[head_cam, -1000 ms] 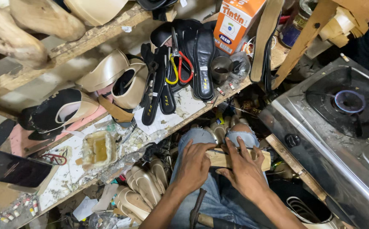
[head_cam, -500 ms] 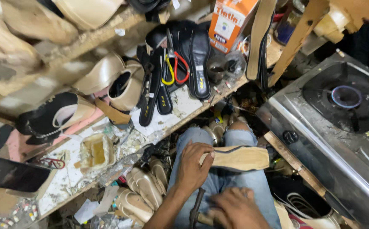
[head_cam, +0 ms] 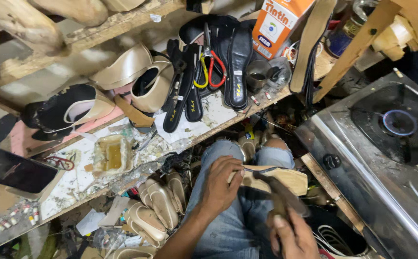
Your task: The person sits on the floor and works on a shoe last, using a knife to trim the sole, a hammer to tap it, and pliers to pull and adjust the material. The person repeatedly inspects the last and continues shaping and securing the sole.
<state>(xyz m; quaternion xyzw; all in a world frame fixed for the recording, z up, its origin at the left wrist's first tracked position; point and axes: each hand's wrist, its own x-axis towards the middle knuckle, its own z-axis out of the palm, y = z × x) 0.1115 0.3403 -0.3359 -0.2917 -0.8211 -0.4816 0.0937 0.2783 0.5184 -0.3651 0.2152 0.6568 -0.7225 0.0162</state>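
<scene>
Down at 6 o'clock, left hand (head_cam: 221, 184) clamped on a tan shoe sole (head_cam: 285, 178), pinning it across the lap on torn blue jeans (head_cam: 228, 216). At 5 o'clock, right hand (head_cam: 290, 237) closed round the handle of a hammer (head_cam: 278, 192), head blurred over the sole's middle, hands apart. Toward 7 o'clock, a cluster of beige shoes (head_cam: 158, 206) under the bench edge. At 9 o'clock, on the cluttered workbench (head_cam: 74, 182), a crusted glue tub (head_cam: 110, 156) and a dark phone (head_cam: 14, 170). Up toward 12 o'clock, black insoles (head_cam: 237, 64) with red-and-yellow-handled pliers (head_cam: 209, 67) lying across them, an orange carton (head_cam: 278, 21) beyond. At 10 o'clock, a black-and-cream shoe (head_cam: 65, 112). At 3 o'clock, a gas stove (head_cam: 386, 144), blue flame ring (head_cam: 398, 122) lit.
</scene>
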